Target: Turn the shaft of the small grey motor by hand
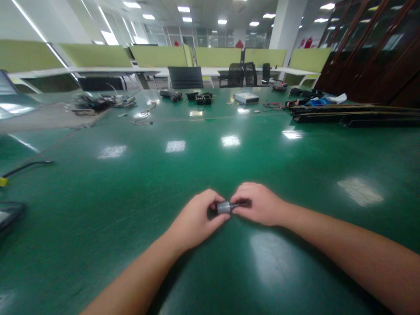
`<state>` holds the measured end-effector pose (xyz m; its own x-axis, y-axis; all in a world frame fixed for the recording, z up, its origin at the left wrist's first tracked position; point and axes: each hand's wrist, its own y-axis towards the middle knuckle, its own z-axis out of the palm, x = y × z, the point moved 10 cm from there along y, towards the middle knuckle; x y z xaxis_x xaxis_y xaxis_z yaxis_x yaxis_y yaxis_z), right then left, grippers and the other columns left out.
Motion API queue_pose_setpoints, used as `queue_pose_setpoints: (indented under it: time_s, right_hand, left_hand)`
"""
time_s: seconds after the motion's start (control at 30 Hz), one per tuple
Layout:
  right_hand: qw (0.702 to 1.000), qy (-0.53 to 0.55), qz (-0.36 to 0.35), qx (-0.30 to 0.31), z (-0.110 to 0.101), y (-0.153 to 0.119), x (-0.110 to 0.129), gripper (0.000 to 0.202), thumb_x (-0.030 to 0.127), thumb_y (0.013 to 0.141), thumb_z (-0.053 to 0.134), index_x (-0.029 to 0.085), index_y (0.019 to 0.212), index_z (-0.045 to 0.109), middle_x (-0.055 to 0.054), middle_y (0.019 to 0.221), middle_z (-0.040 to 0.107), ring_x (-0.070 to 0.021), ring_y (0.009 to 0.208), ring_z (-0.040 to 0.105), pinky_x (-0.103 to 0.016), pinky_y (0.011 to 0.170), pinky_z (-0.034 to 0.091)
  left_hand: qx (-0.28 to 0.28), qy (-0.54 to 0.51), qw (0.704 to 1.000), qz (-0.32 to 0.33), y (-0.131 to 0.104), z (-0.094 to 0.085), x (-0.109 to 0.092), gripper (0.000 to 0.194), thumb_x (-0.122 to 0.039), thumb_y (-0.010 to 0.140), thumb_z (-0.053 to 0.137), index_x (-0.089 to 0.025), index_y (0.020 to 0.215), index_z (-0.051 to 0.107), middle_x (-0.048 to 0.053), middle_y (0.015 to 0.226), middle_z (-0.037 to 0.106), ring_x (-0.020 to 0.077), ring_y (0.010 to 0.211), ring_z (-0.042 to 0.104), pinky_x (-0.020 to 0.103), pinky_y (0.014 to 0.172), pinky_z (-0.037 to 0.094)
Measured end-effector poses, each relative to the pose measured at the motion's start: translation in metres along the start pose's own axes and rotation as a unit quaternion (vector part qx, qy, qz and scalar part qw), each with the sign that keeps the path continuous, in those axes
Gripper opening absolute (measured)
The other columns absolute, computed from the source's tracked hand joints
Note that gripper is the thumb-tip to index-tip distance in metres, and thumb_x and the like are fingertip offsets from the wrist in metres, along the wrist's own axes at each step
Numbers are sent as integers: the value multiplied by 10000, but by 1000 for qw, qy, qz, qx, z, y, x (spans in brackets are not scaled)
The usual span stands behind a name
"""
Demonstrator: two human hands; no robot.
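Close together near the front of the green table (131,197), both hands are on one small grey metal cylinder (223,208) with a thin dark rod (239,204) at its right end. My left hand (197,218) is closed around the cylinder, with the thumb below and the fingers above. Between the thumb and fingers of my right hand (259,203) the rod is pinched, and its far end goes into the palm's shadow. Whether rod and cylinder are one piece I cannot tell. The cylinder's left end is partly hidden by my left hand.
Several dark devices (170,95), a white-grey box (246,98) and a pale cable (143,118) lie along the far side. Long black strips (354,114) are stacked at the right. At the left edge lies a black cable (28,166) with a yellow part.
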<state>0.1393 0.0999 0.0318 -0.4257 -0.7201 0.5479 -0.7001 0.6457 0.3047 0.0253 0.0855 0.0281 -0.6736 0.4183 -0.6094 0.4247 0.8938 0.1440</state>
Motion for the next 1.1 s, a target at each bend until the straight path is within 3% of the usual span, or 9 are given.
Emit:
queue_pose_setpoints:
  time_s: [1.1]
  right_hand:
    - [999, -13, -36, -1, -3, -3, 5, 101, 185, 805, 707, 177, 904, 725, -25, 805, 703, -170, 783, 617, -298, 753, 448]
  left_hand:
    - [11, -5, 1000, 0, 2, 2, -1, 157, -286, 843, 696, -201, 966, 648, 15, 898, 641, 190, 825, 605, 310, 744, 463]
